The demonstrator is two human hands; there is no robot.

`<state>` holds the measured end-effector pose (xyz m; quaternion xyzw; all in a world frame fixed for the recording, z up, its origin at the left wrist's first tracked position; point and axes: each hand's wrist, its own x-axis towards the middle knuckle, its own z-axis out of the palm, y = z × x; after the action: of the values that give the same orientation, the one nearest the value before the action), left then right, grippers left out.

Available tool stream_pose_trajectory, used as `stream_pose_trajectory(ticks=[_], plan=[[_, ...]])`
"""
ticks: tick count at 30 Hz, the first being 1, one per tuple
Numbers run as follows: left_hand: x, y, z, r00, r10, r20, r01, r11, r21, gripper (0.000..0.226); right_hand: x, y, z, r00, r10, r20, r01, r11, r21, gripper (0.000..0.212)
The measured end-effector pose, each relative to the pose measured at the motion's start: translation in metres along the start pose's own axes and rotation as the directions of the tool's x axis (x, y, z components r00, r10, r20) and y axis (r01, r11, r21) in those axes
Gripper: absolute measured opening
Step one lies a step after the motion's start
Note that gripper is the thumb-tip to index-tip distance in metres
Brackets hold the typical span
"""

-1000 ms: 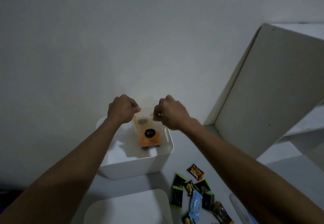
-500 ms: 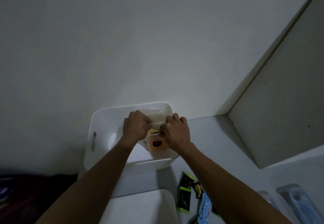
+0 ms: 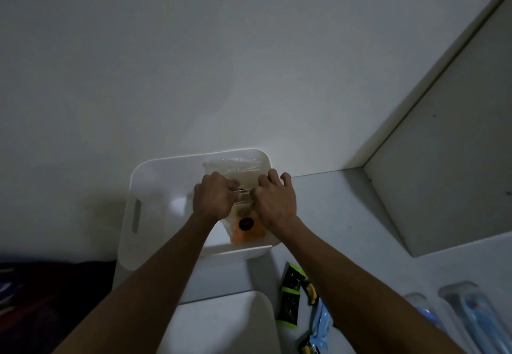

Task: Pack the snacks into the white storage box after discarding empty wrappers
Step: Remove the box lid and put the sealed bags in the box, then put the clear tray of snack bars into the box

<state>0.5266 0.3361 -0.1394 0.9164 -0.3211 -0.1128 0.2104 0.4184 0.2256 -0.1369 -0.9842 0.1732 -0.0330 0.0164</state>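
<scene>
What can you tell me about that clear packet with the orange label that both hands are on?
The clear packet looks like thin, crinkly see-through plastic with an orange label and a round dark mark near its lower end. It sits inside the white storage box, toward its right side. The left hand and right hand pinch its middle from either side. Its contents can't be made out.

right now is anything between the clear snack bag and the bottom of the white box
Nothing visible. The left hand and right hand hold the clear snack bag already inside the white storage box; the floor around it looks bare, though the spot directly under the bag is hidden.
</scene>
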Motion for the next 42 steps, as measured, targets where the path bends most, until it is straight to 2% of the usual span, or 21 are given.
stream_pose_trajectory(ticks=[6, 13, 17, 23, 29, 38, 42], plan=[[-0.016, -0.001, -0.020, 0.999, 0.001, -0.049, -0.004, 0.999, -0.049, 0.026, -0.010, -0.002, -0.013, 1.000, 0.015, 0.026, -0.016, 1.000, 0.004, 0.027], [-0.047, 0.005, -0.047, 0.990, 0.004, -0.142, -0.016, 0.996, -0.087, 0.035, -0.042, -0.003, -0.049, 0.992, 0.110, -0.057, -0.107, 0.993, 0.054, 0.027], [-0.068, 0.031, -0.054, 0.979, 0.002, -0.205, -0.041, 0.981, -0.188, 0.037, -0.074, 0.009, -0.077, 0.972, 0.217, -0.093, -0.193, 0.956, 0.221, 0.035], [-0.122, 0.084, -0.042, 0.963, 0.039, -0.267, -0.138, 0.921, -0.364, 0.040, -0.144, 0.059, -0.105, 0.937, 0.331, -0.112, -0.252, 0.863, 0.437, 0.034], [-0.179, 0.146, 0.017, 0.977, 0.057, -0.206, -0.151, 0.865, -0.479, 0.048, -0.238, 0.142, -0.114, 0.884, 0.461, -0.079, -0.353, 0.769, 0.534, 0.031], [-0.253, 0.293, 0.177, 0.993, 0.024, -0.119, -0.084, 0.843, -0.531, 0.061, -0.372, 0.336, -0.069, 0.824, 0.566, 0.013, -0.470, 0.672, 0.572, 0.033], [-0.281, 0.356, 0.258, 0.974, 0.081, -0.214, -0.174, 0.869, -0.464, 0.064, -0.420, 0.400, -0.026, 0.789, 0.608, 0.084, -0.526, 0.600, 0.602, 0.041]])
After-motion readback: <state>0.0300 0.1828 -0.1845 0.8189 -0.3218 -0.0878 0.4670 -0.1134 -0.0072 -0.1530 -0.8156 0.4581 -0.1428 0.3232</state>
